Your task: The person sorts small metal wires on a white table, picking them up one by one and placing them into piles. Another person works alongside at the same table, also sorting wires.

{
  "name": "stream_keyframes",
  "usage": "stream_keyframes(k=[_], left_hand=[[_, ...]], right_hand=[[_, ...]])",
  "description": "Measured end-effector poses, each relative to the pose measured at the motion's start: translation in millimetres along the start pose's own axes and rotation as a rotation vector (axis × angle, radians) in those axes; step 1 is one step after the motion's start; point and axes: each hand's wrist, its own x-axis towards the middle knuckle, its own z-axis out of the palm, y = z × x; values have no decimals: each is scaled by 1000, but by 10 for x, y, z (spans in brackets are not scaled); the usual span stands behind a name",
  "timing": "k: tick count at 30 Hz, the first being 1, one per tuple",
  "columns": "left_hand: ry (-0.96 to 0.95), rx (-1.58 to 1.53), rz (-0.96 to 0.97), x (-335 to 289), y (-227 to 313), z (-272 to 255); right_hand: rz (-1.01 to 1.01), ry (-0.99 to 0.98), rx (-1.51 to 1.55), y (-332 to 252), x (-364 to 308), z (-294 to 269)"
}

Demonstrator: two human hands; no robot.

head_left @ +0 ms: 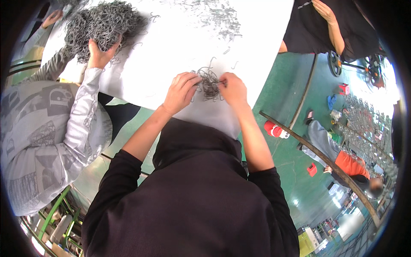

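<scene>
A small tangled clump of dark grey bent-wire hooks (209, 87) lies on the white table, close to its near edge and between my hands. My left hand (180, 93) is closed at the clump's left side, fingers curled together onto the wires. From the right, my right hand (233, 89) pinches the clump's edge between thumb and fingers. My fingers partly cover the wires they touch. A single loose hook (234, 65) lies just beyond my right hand.
A large heap of similar hooks (102, 25) fills the table's far left, where a co-worker's hand (102, 55) reaches in. Many hooks lie scattered (220, 19) at the far middle. Another person's hand (324, 10) holds a small piece at upper right. A long bar (317, 152) crosses the right side.
</scene>
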Motion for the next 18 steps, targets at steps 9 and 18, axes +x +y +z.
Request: stream_keyframes(k=[9, 18], left_hand=[[508, 237, -553, -654, -196, -1038], [604, 103, -631, -643, -393, -987]], right_hand=[[-212, 152, -66, -318, -83, -70], [-679, -48, -269, -1441, 24, 1337]])
